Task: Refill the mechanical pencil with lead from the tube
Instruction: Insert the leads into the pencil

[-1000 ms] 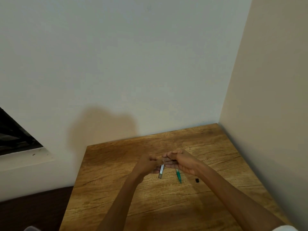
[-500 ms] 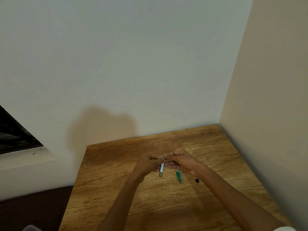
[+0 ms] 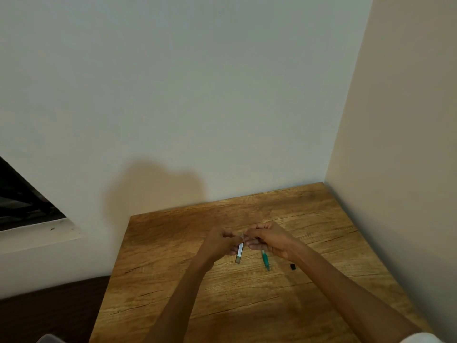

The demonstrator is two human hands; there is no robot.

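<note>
Mid-task: left hand (image 3: pixel 217 243) pinches the lead tube (image 3: pixel 239 252); right hand (image 3: pixel 269 240) grips the green pencil (image 3: pixel 265 259). Black cap (image 3: pixel 292 266) lies on the table (image 3: pixel 173 280). Lead transfer seemingly remains.

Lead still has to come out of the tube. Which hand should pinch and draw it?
Right, probably. The left hand is wrapped around the lead tube, steadying it, while the right hand's fingertips already sit at the tube's upper end. The green mechanical pencil hangs from the right palm, within easy reach.
</note>
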